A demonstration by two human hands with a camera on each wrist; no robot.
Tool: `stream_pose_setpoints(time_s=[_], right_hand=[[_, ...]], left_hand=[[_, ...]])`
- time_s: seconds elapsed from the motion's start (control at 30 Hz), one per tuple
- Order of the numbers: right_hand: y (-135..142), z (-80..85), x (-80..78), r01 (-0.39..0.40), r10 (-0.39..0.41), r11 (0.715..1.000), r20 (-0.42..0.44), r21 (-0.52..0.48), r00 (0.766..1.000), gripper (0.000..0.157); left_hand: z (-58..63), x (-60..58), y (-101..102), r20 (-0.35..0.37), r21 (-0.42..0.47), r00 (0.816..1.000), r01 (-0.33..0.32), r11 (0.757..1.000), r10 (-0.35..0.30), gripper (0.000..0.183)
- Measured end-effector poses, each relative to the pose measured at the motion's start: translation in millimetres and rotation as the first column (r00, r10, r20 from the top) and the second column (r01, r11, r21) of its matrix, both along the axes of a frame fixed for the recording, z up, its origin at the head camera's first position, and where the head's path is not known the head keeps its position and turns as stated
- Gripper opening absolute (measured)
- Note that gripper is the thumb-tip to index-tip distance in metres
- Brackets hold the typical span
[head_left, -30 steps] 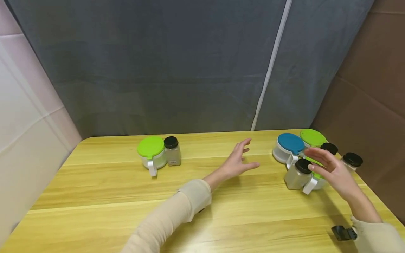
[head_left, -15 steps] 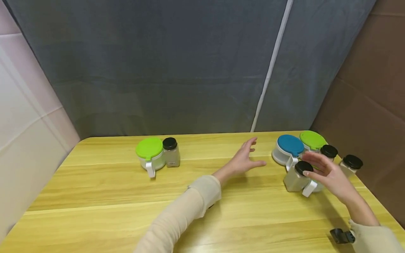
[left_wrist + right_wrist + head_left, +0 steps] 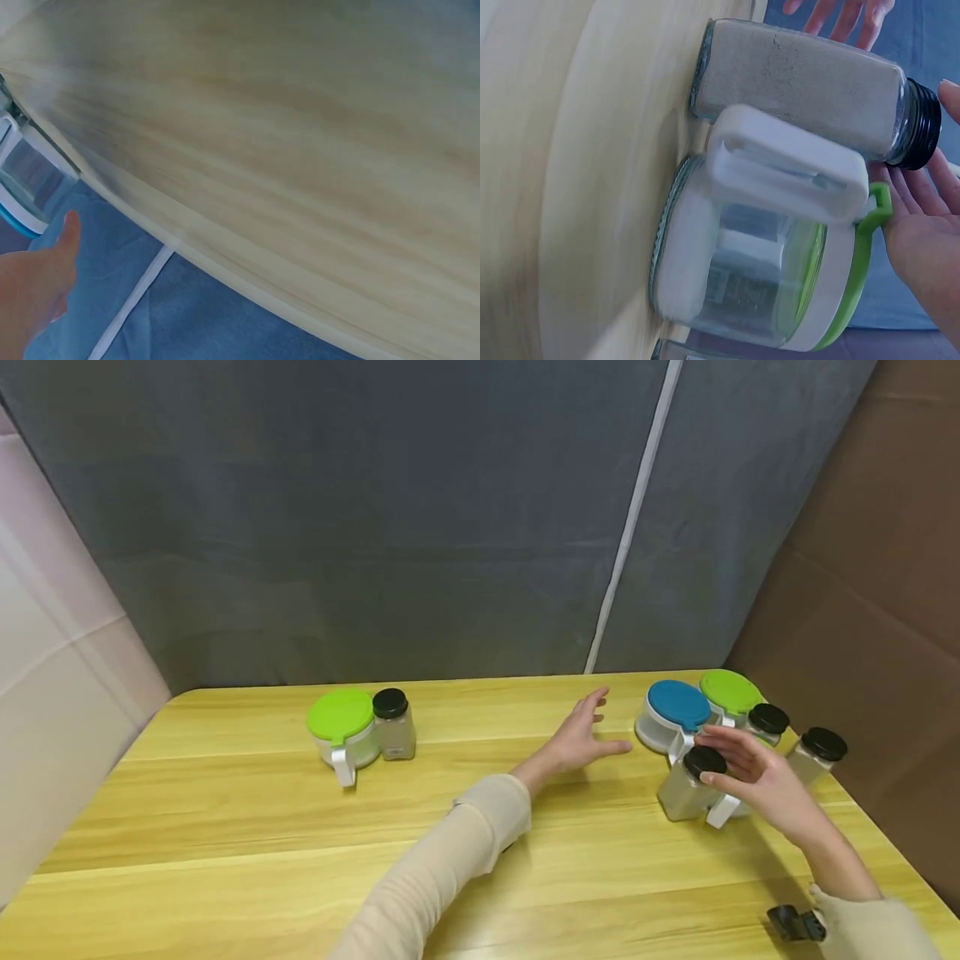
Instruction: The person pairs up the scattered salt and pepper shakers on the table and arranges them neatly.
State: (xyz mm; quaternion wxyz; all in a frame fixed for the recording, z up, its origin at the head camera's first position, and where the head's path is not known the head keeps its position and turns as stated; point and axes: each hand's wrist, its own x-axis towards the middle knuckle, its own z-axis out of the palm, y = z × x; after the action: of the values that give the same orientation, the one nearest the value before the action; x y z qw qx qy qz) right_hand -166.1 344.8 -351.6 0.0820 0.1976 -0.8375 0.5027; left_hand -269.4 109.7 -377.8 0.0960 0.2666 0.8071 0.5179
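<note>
In the head view my right hand (image 3: 765,785) is at a square glass spice jar (image 3: 684,795) with a black lid. The right wrist view shows the thumb (image 3: 950,100) on one side of that lid and the fingers on the other, without a clear grip. Right beside it stands a glass canister (image 3: 772,262) with a green lid and white handle, mostly covered by the hand in the head view. My left hand (image 3: 579,740) hovers with fingers extended and thumb apart, left of a blue-lidded canister (image 3: 654,732), and holds nothing.
Behind the right hand stand another green-lidded canister (image 3: 730,692) and two more black-lidded jars, one nearer (image 3: 768,720) and one at the table's right edge (image 3: 819,752). Farther left, a green-lidded canister (image 3: 341,718) and a black-lidded jar (image 3: 396,735) stand together. A grey curtain (image 3: 375,527) hangs behind.
My right hand has come closer to the black-lidded spice jar, its thumb now over the lid's edge. The left hand has moved right, towards the blue-lidded canister. The head view has shifted slightly.
</note>
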Motion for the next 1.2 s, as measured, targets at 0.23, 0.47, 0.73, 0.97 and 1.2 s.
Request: stream_pose_setpoints(time_s=[0.23, 0.47, 0.73, 0.97, 1.2], right_hand=[[-5.3, -2.3, 0.9, -0.009, 0.010, 1.000, 0.024, -0.019, 1.000, 0.052], [-10.3, -2.6, 5.0, -0.040, 0.042, 0.999, 0.073, -0.030, 0.996, 0.050], [-15.8, -7.1, 7.4, -0.037, 0.038, 0.999, 0.071, -0.023, 0.997, 0.050], [-21.0, -14.3, 5.1, -0.083, 0.085, 0.995, 0.044, -0.049, 0.995, 0.054], [-18.1, -21.0, 7.3, -0.068, 0.069, 0.997, 0.067, -0.025, 0.995, 0.060]], left_hand=[[-1.2, -3.6, 10.9, -0.016, -0.006, 1.000, -0.001, 1.000, 0.000, 0.085], [-2.8, -9.3, 28.4, -0.032, -0.015, 0.999, -0.016, 1.000, 0.016, 0.083], [-8.7, -16.0, 53.0, -0.031, -0.075, 0.999, -0.023, 0.997, 0.021, 0.084], [-12.4, -25.3, 66.7, -0.053, -0.121, 0.996, -0.071, 0.990, 0.065, 0.087], [-19.0, -32.3, 81.5, -0.093, -0.173, 0.993, -0.082, 0.982, 0.066, 0.088]])
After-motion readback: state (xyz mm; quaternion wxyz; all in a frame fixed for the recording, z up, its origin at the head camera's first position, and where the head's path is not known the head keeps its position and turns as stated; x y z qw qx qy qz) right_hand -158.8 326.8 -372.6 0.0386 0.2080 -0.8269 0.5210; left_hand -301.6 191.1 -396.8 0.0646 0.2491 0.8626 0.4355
